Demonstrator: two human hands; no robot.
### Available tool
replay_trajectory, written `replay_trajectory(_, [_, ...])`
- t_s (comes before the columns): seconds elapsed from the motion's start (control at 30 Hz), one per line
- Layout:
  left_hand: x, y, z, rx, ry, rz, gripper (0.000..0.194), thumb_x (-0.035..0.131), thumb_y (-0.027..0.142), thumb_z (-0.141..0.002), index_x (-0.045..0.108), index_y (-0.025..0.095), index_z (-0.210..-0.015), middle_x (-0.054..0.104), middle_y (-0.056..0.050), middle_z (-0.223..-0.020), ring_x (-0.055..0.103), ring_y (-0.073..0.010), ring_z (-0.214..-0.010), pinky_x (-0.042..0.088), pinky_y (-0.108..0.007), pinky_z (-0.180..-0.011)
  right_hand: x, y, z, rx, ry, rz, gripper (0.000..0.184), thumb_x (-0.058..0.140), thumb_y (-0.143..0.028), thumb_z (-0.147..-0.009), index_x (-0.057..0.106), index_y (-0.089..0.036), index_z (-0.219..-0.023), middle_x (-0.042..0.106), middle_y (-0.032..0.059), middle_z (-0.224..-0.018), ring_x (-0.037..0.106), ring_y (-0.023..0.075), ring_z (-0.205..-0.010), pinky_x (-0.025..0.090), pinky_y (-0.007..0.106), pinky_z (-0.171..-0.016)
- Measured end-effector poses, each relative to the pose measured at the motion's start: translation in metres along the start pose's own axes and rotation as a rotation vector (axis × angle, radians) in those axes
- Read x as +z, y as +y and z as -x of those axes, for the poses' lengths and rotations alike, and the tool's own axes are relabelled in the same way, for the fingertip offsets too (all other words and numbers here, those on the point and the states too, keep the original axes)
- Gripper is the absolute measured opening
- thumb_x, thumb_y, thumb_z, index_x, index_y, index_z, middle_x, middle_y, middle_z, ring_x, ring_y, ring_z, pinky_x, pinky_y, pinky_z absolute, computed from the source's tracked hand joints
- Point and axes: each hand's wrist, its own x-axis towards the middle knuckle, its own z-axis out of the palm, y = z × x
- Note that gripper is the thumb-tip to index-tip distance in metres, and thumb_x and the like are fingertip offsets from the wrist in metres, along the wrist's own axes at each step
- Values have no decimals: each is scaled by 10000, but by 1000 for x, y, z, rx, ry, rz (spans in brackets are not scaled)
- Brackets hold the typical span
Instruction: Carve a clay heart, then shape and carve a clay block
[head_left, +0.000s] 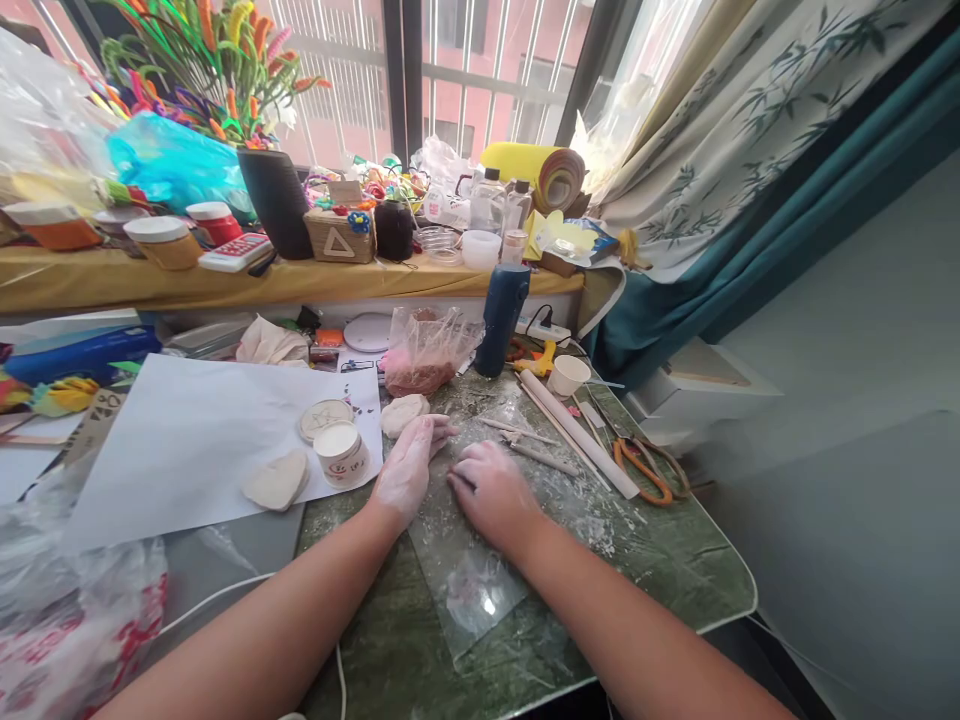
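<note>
Green marbled desk [660,570] beneath window clutter. Both hands, left [409,465] and right [491,490], lie flat and flour-dusted, grasping nothing; the dough lump [403,413] sits just beyond the left hand, nearer it.

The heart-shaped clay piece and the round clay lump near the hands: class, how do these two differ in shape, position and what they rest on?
The heart-shaped clay piece is cut flat into a heart; the round clay lump is a thicker, uneven blob. The heart lies on the white paper sheet, apart from both hands; the lump sits on the green table, just beyond the left hand. Both are pale, off-white clay.
</note>
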Motion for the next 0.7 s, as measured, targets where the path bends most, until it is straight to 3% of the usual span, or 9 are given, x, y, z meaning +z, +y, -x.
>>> replay_trajectory(0.13, [-1, -1, -4, -43, 37, 42, 434, 653, 592, -871, 684, 168, -956, 760, -115, -921, 707, -289, -1088, 425, -483, -1134, 1, -14, 10, -196, -95, -111, 129, 655, -184, -939, 733, -203, -838, 703, 38, -873, 588, 213, -882, 480, 353, -873])
replay_trajectory(0.33, [1, 2, -8, -114, 51, 66, 336, 557, 497, -961, 683, 195, -883, 768, -92, -871, 723, -260, -1055, 411, -496, -1154, 2, -12, 0, -44, -38, -96, 157, 619, -192, -977, 752, -199, -894, 721, 64, -913, 603, 240, -932, 487, 393, -889])
replay_trajectory(0.43, [0, 5, -9, -137, 56, 67, 360, 461, 454, -1016, 680, 221, -852, 772, -77, -878, 725, -240, -1067, 391, -504, -1174, 5, -22, 2, -159, -89, -138, 134, 637, -184, -957, 754, -207, -897, 726, 57, -915, 606, 233, -914, 500, 389, -890])
replay_trajectory(0.53, [-1, 6, -9, -153, 55, 71, 393, 418, 444, -1036, 687, 222, -855, 775, -75, -897, 723, -235, -1087, 392, -512, -1178, -6, -20, 22, -269, -175, -183, 150, 612, -178, -968, 741, -224, -907, 726, 45, -920, 612, 215, -892, 505, 379, -885])
replay_trajectory(0.6, [0, 6, -10, -159, 53, 70, 382, 424, 428, -1035, 690, 219, -857, 777, -77, -902, 723, -241, -1090, 402, -514, -1173, -15, -11, 32, -249, -192, -189, 156, 596, -189, -986, 738, -228, -934, 728, 43, -925, 621, 213, -899, 506, 384, -887])
replay_trajectory(0.7, [1, 7, -9, -156, 47, 59, 332, 482, 414, -1011, 690, 199, -865, 773, -90, -903, 721, -261, -1094, 419, -512, -1163, -17, -4, 30, -81, -81, -115, 174, 579, -182, -996, 733, -205, -918, 726, 70, -930, 622, 239, -922, 502, 416, -898])
